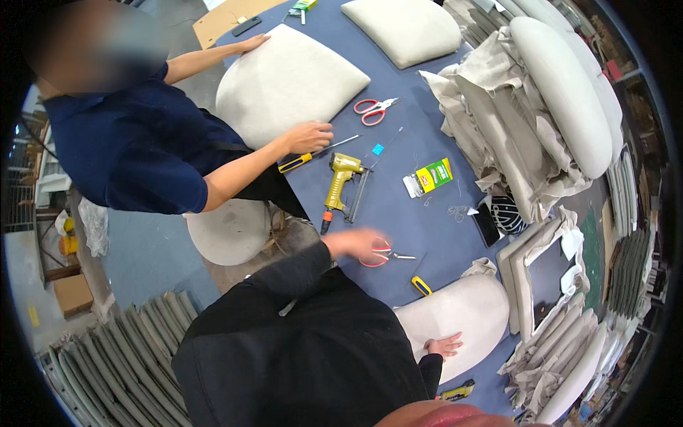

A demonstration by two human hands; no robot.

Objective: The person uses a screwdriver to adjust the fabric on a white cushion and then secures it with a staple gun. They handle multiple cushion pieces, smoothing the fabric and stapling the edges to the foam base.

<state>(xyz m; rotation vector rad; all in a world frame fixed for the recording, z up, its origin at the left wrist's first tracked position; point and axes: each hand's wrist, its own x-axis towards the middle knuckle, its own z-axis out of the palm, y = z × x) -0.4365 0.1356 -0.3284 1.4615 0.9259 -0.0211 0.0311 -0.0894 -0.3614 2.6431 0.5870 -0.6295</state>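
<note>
My left hand (pixel 359 245), smeared by motion, is over the handles of red-handled scissors (pixel 384 254); whether its fingers grip them cannot be made out. Spread flat, my right hand (pixel 445 346) rests on a pale fabric-covered cushion panel (pixel 469 309) with one rounded end. Beside that panel lies a screwdriver with a yellow-and-black handle (pixel 421 286). A gold-coloured staple gun (pixel 343 183) with an orange hose fitting lies on the blue table (pixel 398 220) beyond my left hand.
Across the table, a co-worker's hand (pixel 309 136) is at a screwdriver (pixel 299 162), beside a pale cushion (pixel 292 85). Other scissors (pixel 375 110), a green-yellow packet (pixel 430 176) and a phone (pixel 486 226) lie about. Covered panels (pixel 526 121) are piled at right; grey panels (pixel 121 363) stand lower left.
</note>
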